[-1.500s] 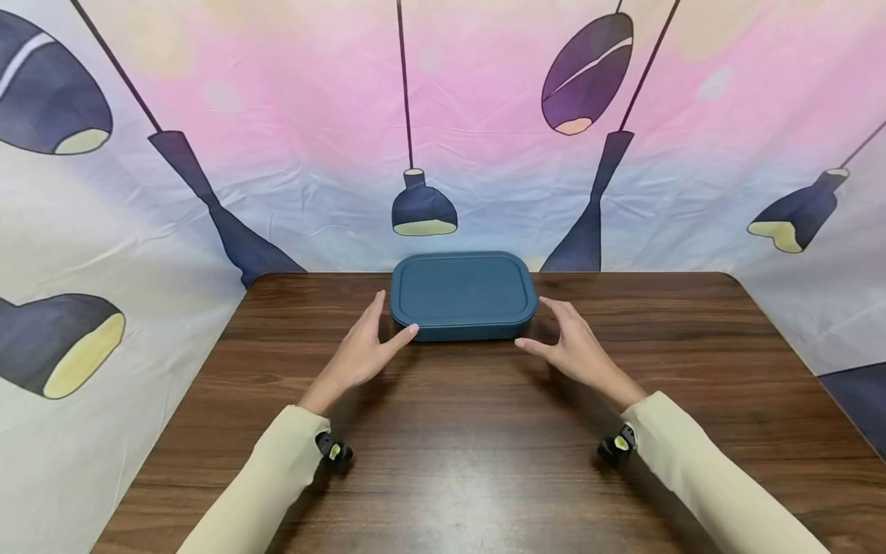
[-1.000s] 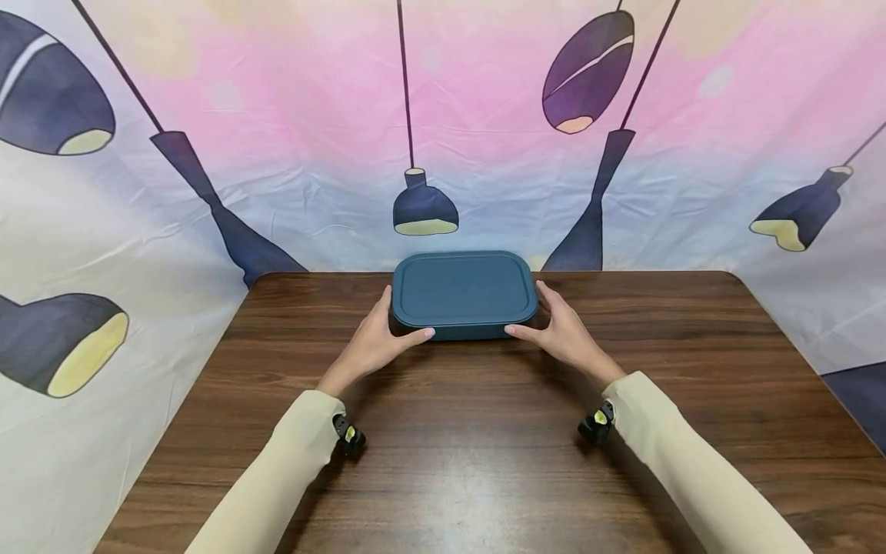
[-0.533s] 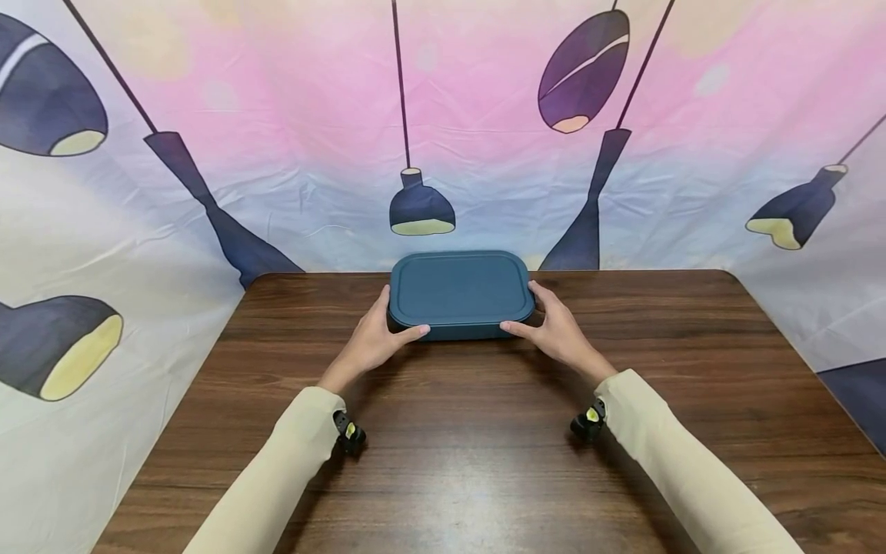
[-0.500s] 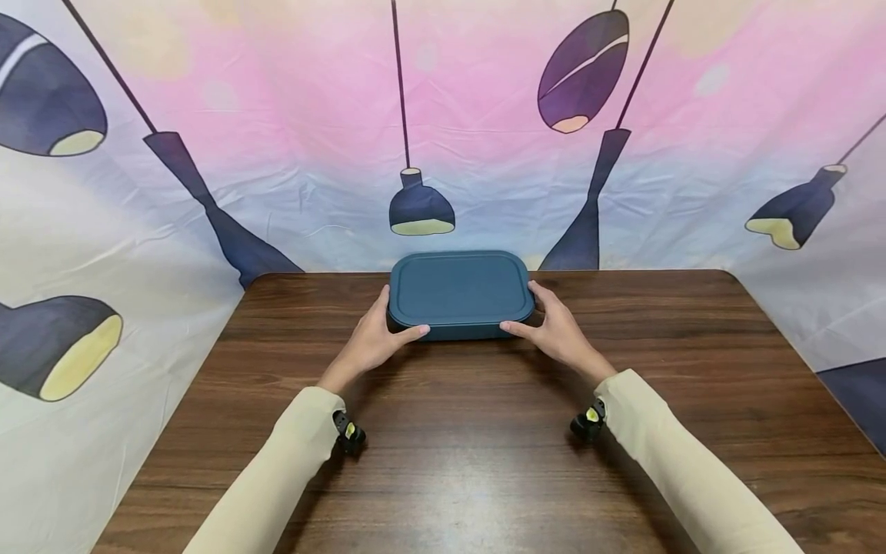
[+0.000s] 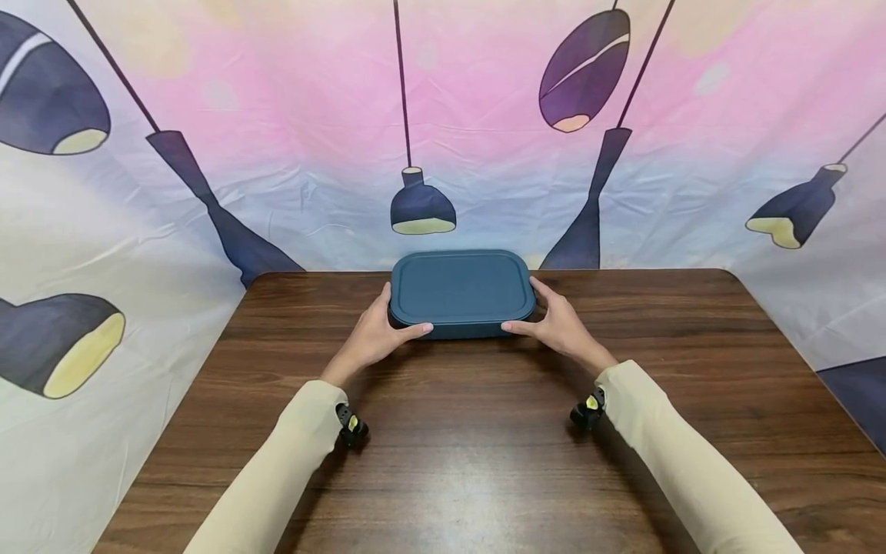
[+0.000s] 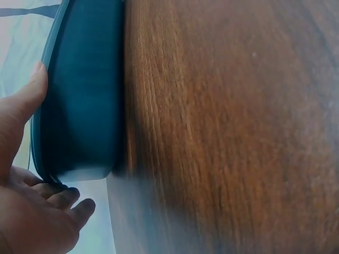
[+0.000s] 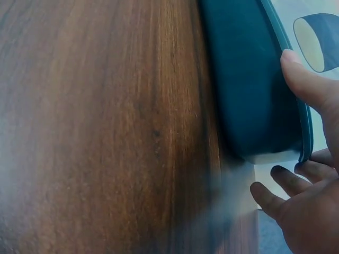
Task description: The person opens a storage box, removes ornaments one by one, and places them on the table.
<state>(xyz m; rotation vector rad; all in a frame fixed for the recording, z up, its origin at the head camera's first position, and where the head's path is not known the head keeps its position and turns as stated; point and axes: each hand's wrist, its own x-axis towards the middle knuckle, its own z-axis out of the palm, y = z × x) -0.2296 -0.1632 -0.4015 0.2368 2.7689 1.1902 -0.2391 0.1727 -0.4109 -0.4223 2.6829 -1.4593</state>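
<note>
Gripping the box (image 5: 462, 290), left hand (image 5: 371, 336) at eight o'clock, right hand (image 5: 561, 328) at four, we could tilt it, lifting unevenly.

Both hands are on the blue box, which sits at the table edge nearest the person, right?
Not quite: the head view shows the blue box at the far edge of the table. The left hand and right hand are indeed both on it.

This is looking like an indoor recording setup: lamp-printed fabric (image 5: 311, 115) is hanging from nine to three o'clock, a wood-grain table (image 5: 471, 431) spreading toward six, wrist cameras (image 5: 354, 429) sitting at seven and four.
</note>
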